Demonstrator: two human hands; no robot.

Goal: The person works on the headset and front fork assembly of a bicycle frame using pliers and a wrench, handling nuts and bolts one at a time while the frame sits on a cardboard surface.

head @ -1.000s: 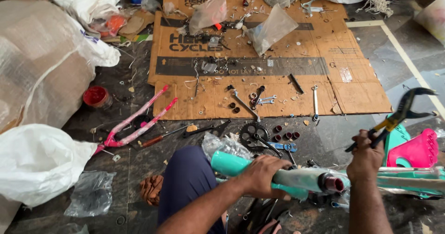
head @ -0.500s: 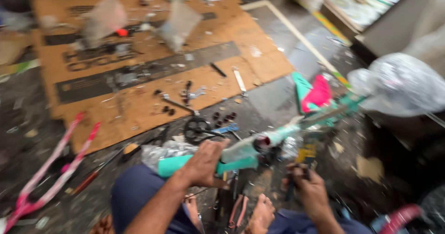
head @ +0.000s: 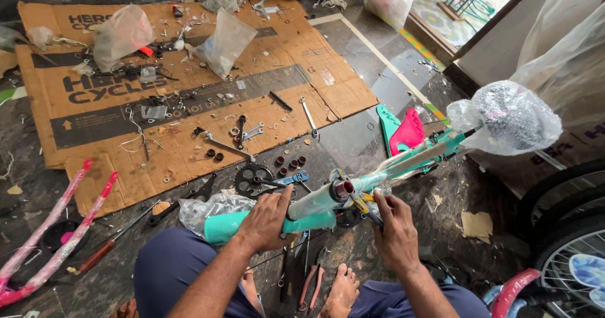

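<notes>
Left hand [head: 268, 220] grips teal frame [head: 315, 201]. Right hand [head: 396, 230] closed around something under the frame; can't tell what.

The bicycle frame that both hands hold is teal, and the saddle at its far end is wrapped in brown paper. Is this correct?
Not quite. The head view shows the saddle wrapped in clear plastic, not brown paper. The bicycle frame is teal, held by the left hand and right hand.

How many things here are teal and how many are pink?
Teal: 1 - bicycle frame, held by left hand and right hand
Pink: 3 - fork, guard panel, curved mudguard
Total: 4
</notes>
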